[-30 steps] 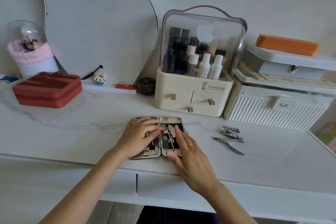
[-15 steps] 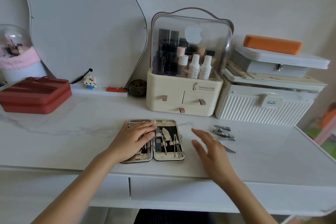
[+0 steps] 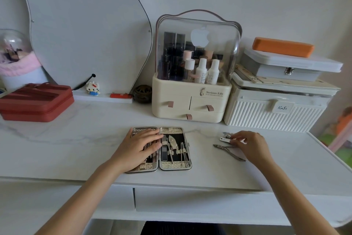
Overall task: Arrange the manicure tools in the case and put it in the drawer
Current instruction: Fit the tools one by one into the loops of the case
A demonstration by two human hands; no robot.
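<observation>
The manicure case (image 3: 174, 166) lies open flat on the white desk, several steel tools strapped into its right half. My left hand (image 3: 140, 149) rests flat on the case's left half and hides most of it. To the right, my right hand (image 3: 249, 144) pinches a nail clipper (image 3: 225, 138) that lies on the desk top. Cuticle nippers (image 3: 226, 150) lie just below the clipper, partly under my right hand. The desk's drawer front (image 3: 190, 199) below the case is closed.
A cream cosmetics organiser (image 3: 190, 99) with small drawers stands behind the case. A white ribbed box (image 3: 274, 114) with a grey box and orange pouch stacked on it is at the back right. A red zip case (image 3: 36, 101) sits far left. The desk edge drops off right.
My right hand left the case's right half, moved right across the desk and took hold of the nail clipper. My left hand stayed on the left half.
</observation>
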